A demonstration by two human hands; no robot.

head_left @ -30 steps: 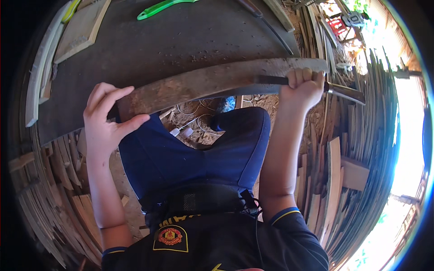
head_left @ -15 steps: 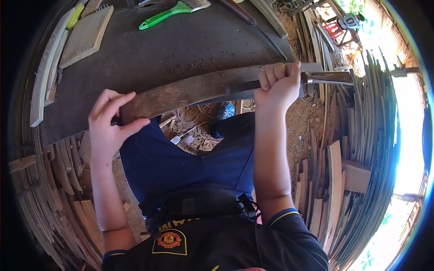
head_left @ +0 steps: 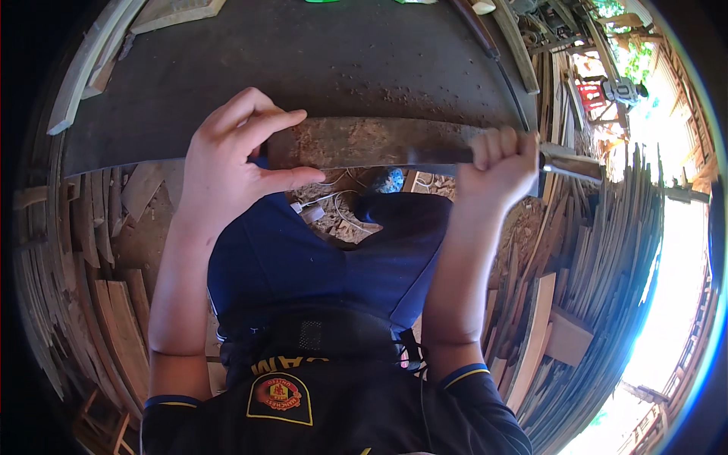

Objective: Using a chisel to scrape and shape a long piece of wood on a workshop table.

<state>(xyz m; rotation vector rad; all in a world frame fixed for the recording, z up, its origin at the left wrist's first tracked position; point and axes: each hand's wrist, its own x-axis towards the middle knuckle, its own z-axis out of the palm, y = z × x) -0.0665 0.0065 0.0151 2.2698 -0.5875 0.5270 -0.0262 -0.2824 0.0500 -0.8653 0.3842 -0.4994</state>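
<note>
A long weathered brown board point(head_left: 353, 140) lies horizontally across the near edge of the dark worktop point(head_left: 303, 64), above my thighs. My left hand point(head_left: 258, 144) grips its left end, thumb on the lower edge and fingers at the upper. My right hand point(head_left: 502, 163), slightly blurred, has its fingers curled round a dark-bladed tool point(head_left: 432, 155) at the board's right part; a metal-collared handle point(head_left: 576, 167) sticks out rightward from that fist. Whether the fist also grips the board cannot be made out.
Beyond lie a long tool with a wooden handle point(head_left: 474, 23), pale boards point(head_left: 91, 61) and a green object point(head_left: 322, 1). Stacked strips point(head_left: 607, 227) and offcuts point(head_left: 114, 318) flank me. White cables and a plug point(head_left: 311, 212) lie among shavings below. A red chair point(head_left: 590, 95) stands at upper right.
My left hand and the board's left end have moved right and up, so the board sits more level. My right hand moved left, then back right. The view has shifted; the green brush is mostly out of frame.
</note>
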